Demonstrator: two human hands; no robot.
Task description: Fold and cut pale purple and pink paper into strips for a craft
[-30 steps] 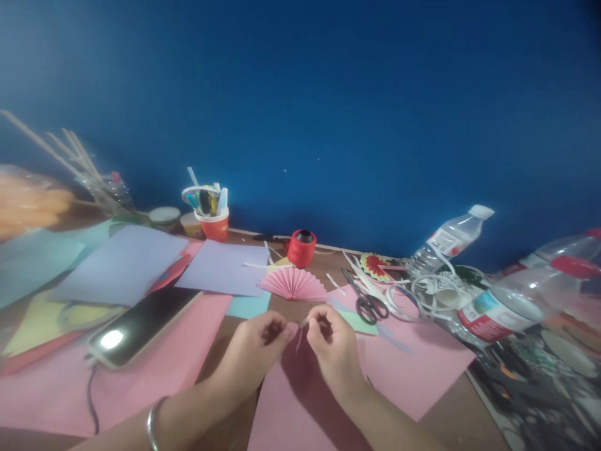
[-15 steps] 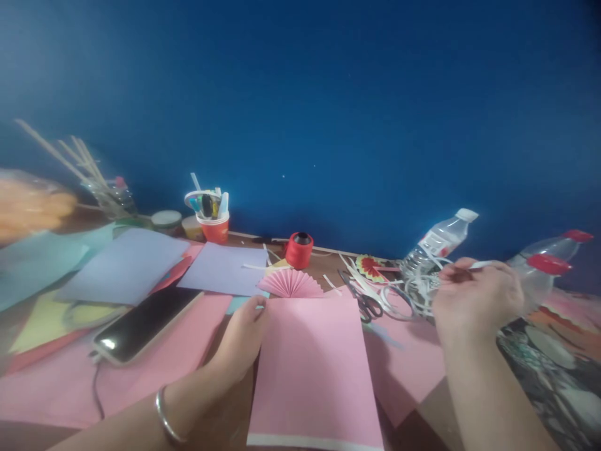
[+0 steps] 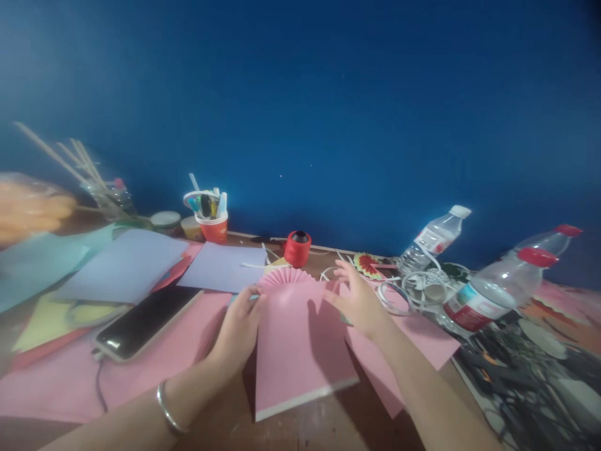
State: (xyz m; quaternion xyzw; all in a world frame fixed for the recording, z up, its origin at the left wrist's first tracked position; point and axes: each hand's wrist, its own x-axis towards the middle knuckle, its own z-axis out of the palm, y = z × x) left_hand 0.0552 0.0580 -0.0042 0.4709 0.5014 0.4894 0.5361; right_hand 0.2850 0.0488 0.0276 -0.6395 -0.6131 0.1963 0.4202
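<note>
A pink sheet of paper (image 3: 300,351) with a white band along its near edge lies at a slant in front of me. My left hand (image 3: 240,322) pinches its far left corner between thumb and fingers. Over the far right corner is my right hand (image 3: 359,304), fingers spread and holding nothing; I cannot tell whether its thumb touches the paper. Just behind the sheet sits a pleated pink paper fan (image 3: 286,276), its lower part covered. The scissors are mostly hidden behind my right hand.
A red spool (image 3: 297,249) and a cup of pens (image 3: 213,225) stand near the blue wall. Left lie a phone (image 3: 148,322) and lilac sheets (image 3: 126,266). To the right are a white-capped bottle (image 3: 436,238), red-capped bottles (image 3: 498,294) and white coils (image 3: 425,288).
My right hand has come left from the bottles to the sheet's far corner, and the white strip is out of its fingers. The sheet has turned, its near edge now slanted.
</note>
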